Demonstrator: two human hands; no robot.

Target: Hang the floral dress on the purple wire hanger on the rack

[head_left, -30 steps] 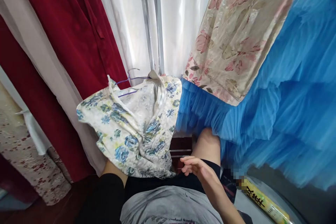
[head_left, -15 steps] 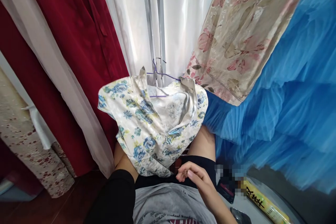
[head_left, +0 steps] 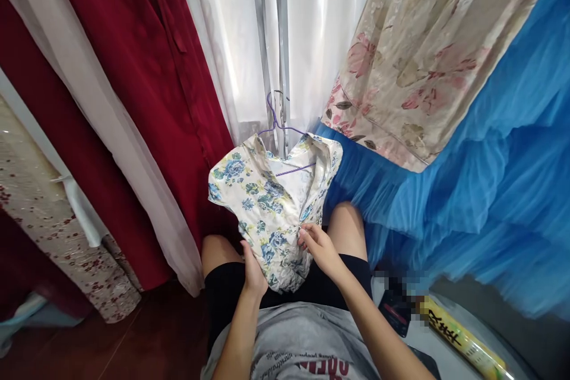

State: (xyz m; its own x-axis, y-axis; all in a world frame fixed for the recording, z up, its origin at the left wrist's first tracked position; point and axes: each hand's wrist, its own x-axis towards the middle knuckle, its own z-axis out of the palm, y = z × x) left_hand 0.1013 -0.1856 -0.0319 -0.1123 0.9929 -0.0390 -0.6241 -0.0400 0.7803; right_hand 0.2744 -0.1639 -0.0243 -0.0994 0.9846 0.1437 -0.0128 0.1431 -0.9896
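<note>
A cream short-sleeved blouse [head_left: 253,208] with blue and green flowers hangs on a purple wire hanger [head_left: 275,124] in front of my lap. My left hand [head_left: 255,272] holds the lower left side of the blouse; its thumb shows at the edge and the other fingers are hidden behind the cloth. With fingers closed in a pinch, my right hand [head_left: 318,243] grips the front of the blouse below the open neckline. Inside the neck the hanger's lower bar shows.
Grey metal poles [head_left: 265,41] stand before a white curtain [head_left: 320,24]. Dark red cloth [head_left: 129,89] hangs to the left. A beige floral cloth [head_left: 409,59] and blue tulle [head_left: 467,190] hang to the right. A yellow packet [head_left: 465,338] lies at lower right.
My left hand has come into view and holds the blouse's side. My right hand has moved up onto its front. The blouse hangs straighter, its collar laid down.
</note>
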